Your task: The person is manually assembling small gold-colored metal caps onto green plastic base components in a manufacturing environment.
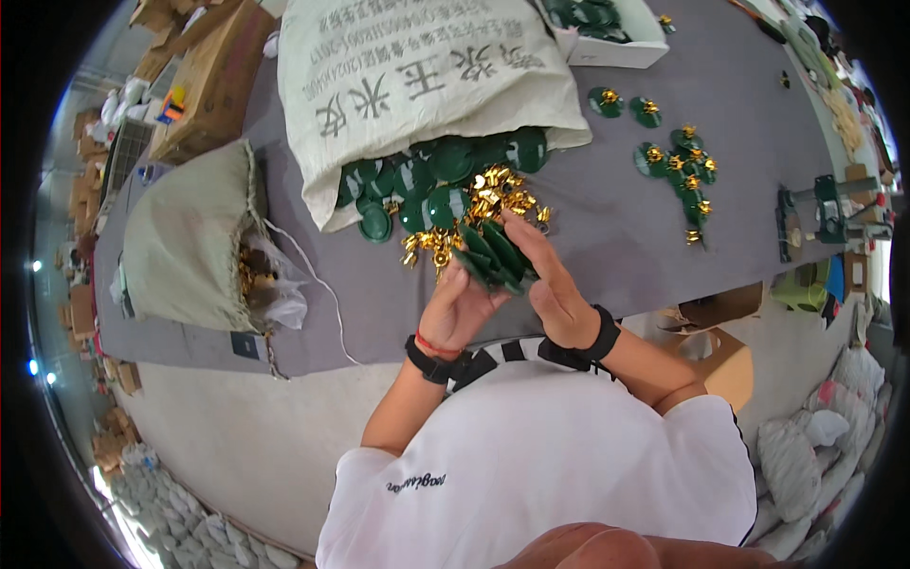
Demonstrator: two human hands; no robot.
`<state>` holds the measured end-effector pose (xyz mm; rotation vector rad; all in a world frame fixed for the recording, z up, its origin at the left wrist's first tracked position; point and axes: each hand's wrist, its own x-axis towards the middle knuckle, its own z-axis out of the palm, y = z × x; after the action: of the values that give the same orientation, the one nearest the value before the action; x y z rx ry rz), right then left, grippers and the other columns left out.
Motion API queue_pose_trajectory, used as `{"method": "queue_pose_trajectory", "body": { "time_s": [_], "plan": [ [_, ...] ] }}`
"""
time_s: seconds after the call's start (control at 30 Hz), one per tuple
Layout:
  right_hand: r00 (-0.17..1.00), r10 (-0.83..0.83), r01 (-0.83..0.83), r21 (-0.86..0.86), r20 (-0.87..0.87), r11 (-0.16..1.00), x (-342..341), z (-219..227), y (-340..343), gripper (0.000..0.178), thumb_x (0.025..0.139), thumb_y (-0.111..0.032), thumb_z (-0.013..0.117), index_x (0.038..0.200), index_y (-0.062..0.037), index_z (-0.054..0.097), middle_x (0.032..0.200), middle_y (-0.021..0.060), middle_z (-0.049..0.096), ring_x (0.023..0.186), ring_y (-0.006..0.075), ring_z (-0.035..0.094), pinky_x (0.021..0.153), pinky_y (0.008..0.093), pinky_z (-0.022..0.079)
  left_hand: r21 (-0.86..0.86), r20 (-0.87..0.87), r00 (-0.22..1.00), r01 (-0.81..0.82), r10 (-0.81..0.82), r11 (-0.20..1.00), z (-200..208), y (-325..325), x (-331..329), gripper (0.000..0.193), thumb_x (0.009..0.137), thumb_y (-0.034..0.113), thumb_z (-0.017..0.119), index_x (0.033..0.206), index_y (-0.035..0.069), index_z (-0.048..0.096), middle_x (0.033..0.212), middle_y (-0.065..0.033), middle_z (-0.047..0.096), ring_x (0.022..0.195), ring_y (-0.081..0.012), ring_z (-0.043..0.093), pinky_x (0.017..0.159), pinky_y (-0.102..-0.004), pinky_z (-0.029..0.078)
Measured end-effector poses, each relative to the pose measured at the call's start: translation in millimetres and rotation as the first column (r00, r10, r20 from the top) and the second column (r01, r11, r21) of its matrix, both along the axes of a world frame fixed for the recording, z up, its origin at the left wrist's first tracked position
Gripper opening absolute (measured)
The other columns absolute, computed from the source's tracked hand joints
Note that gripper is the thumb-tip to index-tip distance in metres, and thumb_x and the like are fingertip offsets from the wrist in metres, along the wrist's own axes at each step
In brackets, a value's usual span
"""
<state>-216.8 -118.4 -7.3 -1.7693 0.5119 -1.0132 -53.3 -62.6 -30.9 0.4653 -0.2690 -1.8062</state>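
Note:
Between my two hands is a small stack of dark green, shiny discs [493, 254], tilted and fanned apart. My left hand [459, 308] cups the stack from the left and below, its fingers closed on it. My right hand [556, 289] presses against the stack's right side with fingers together. Just beyond them lies a heap of small gold metal pieces [504, 194]. More loose green discs [449, 161] spill from the mouth of a large white woven sack [427, 66] with dark print.
A drawstring cloth bag [190, 242] holding gold pieces stands at left on the grey table [607, 256], its white cord trailing. At right lie several green discs with gold pieces attached [684, 166]. A white box [621, 52] of discs, a cardboard box [213, 81] and a small hand press [832, 211] stand around.

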Motion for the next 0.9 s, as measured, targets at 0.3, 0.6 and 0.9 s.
{"method": "queue_pose_trajectory", "body": {
  "time_s": [0.3, 0.6, 0.9],
  "plan": [
    [0.988, -0.152, 0.141, 0.407, -0.004, 0.902, -10, 103, 49, 0.046, 0.097, -0.022, 0.042, 0.138, -0.0029, 0.035, 0.135, 0.0121, 0.042, 0.127, 0.0214, 0.037, 0.106, 0.0336, 0.027, -0.037, 0.118, 0.98, 0.163, -0.157, 0.986, 92, 35, -5, 0.058, 0.09, 0.028, 0.054, 0.138, 0.006, 0.03, 0.135, -0.0095, 0.043, 0.128, -0.0248, 0.038, 0.106, -0.0446, 0.03],
    [0.836, -0.504, 0.549, 0.313, -0.217, 0.775, -9, 158, 218, 0.041, 0.092, -0.004, 0.046, 0.133, -0.0054, 0.044, 0.134, 0.0089, 0.048, 0.124, 0.0216, 0.043, 0.103, 0.032, 0.034, 0.01, 0.114, 0.885, 0.453, -0.451, 0.892, 133, 140, 5, 0.048, 0.084, 0.014, 0.063, 0.125, 0.004, 0.041, 0.119, -0.0098, 0.052, 0.107, -0.0237, 0.055, 0.091, -0.0404, 0.047],
    [0.85, -0.518, 0.431, -0.441, -0.094, 0.787, -4, 131, 400, 0.036, 0.086, 0.001, 0.044, 0.121, 0.0024, 0.051, 0.13, 0.0174, 0.047, 0.125, 0.032, 0.042, 0.103, 0.0405, 0.036, 0.112, 0.042, 0.914, 0.396, -0.402, 0.911, 107, 343, 6, 0.044, 0.082, 0.027, 0.063, 0.121, 0.012, 0.052, 0.118, -0.0037, 0.057, 0.111, -0.0199, 0.054, 0.093, -0.0394, 0.044]
  ]
}}
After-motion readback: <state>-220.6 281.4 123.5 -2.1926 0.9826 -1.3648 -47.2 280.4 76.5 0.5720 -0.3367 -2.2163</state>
